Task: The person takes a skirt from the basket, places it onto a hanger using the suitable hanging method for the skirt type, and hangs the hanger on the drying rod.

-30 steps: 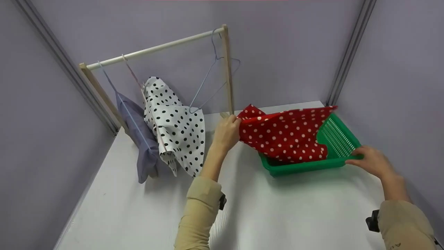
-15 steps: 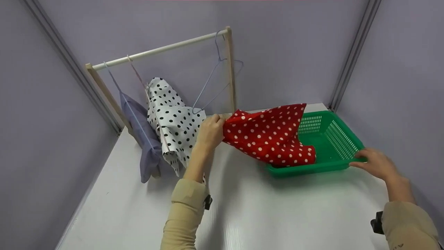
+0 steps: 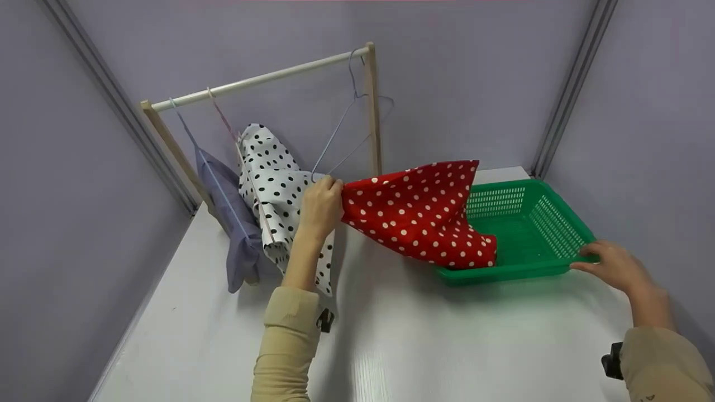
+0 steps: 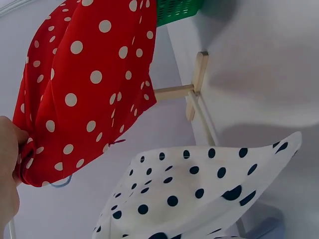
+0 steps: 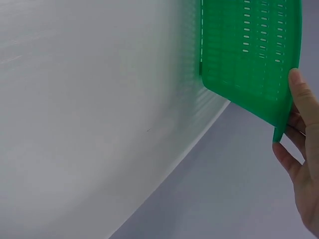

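My left hand (image 3: 322, 206) pinches one end of a red cloth with white dots (image 3: 416, 215), its kind unclear. The cloth is stretched to the right, its lower end over the near rim of a green plastic basket (image 3: 505, 272). In the left wrist view, the bunched red cloth (image 4: 94, 74) is gripped at the left edge. My right hand (image 3: 617, 268) holds the basket's near right corner; in the right wrist view, thumb and fingers of the right hand (image 5: 306, 134) pinch the basket rim (image 5: 286, 109).
A wooden clothes rack (image 3: 290, 71) stands at the back left. On it hang a purple garment (image 3: 226, 218), a white cloth with black dots (image 3: 282, 190) behind my left hand, and a bare blue hanger (image 3: 333, 139) at the right end. Walls enclose the white table (image 3: 424, 340).
My left hand has moved left, drawing the red cloth partly out of the basket, so more of the basket's inside shows. The right hand keeps its grip on the rim.
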`<state>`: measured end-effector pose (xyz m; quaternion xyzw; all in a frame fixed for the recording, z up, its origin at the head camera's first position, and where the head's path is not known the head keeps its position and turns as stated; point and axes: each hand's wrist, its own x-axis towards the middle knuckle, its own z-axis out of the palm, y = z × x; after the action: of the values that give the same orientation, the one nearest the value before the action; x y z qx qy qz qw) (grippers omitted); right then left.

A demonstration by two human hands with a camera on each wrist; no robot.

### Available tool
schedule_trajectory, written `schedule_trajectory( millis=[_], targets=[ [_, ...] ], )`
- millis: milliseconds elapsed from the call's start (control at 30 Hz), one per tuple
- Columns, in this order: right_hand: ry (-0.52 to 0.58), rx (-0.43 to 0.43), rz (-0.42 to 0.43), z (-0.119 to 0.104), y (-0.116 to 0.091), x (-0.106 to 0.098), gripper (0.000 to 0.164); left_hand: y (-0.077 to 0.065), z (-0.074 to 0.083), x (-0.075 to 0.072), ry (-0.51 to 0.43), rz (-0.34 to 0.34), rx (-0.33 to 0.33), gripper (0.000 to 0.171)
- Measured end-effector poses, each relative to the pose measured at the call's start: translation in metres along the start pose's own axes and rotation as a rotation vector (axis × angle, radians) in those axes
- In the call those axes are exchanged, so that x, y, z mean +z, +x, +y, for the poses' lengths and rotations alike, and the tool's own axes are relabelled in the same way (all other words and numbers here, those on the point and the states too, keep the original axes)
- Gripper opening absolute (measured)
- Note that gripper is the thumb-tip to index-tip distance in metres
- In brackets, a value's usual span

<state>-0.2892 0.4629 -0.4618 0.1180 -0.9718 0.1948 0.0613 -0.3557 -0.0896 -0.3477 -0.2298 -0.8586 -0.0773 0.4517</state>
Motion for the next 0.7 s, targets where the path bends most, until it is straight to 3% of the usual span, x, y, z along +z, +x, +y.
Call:
schedule_trajectory(
  millis=[200, 333, 567, 700],
  targets=[
    [-0.024, 0.013, 0.032, 0.024, -0.013, 0.013, 0.047, -0.004, 0.005, 0.010, 0.016, 0.076, -0.047, 0.016],
    [-0.040, 0.008, 0.043, 0.028, -0.014, 0.011, 0.047, 0.003, 0.000, 0.001, 0.020, 0.125, -0.080, 0.014],
    [-0.056, 0.022, 0.057, 0.031, -0.013, 0.010, 0.051, 0.004, -0.004, 0.003, 0.069, 0.123, -0.141, 0.010],
    [-0.049, 0.022, 0.057, 0.028, -0.011, 0.014, 0.050, 0.000, -0.012, 0.004, 0.123, 0.115, -0.210, 0.008]
  ],
)
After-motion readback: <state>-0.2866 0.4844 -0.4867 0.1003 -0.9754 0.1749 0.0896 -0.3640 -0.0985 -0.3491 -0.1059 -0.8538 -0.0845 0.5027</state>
